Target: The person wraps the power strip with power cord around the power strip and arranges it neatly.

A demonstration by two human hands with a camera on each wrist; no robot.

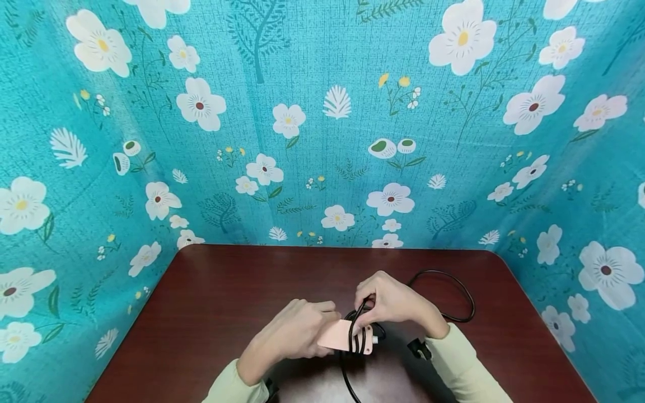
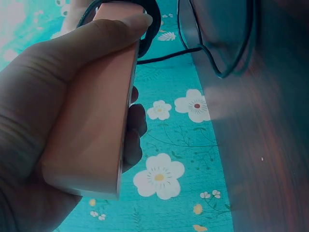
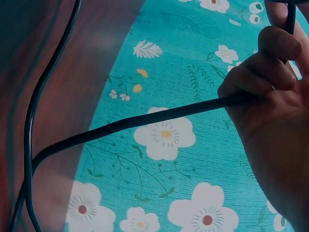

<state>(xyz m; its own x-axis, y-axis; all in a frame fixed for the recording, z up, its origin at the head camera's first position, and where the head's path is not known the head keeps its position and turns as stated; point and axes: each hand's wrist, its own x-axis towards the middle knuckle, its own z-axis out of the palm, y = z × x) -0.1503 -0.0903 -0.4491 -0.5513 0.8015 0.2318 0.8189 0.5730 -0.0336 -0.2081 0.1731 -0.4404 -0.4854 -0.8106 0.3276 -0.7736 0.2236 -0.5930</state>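
My left hand [image 1: 299,330] grips a pink, box-shaped device [image 1: 333,336] near the middle of the table. In the left wrist view its flat pink face [image 2: 94,121] shows, with the thumb laid along it and the fingers curled round the far side. Several turns of a black cord [image 1: 351,338] go round the device's right end, beside a small white nub [image 1: 375,340]. Just above that end, my right hand [image 1: 390,299] pinches the cord. In the right wrist view, the cord [image 3: 159,116] also runs through the curled fingers of this hand.
A loose loop of the cord [image 1: 472,302] lies on the dark red-brown table [image 1: 227,285] at the right, and another stretch hangs toward the front edge. A blue flowered cloth [image 1: 312,168] stands behind the table and along both sides.
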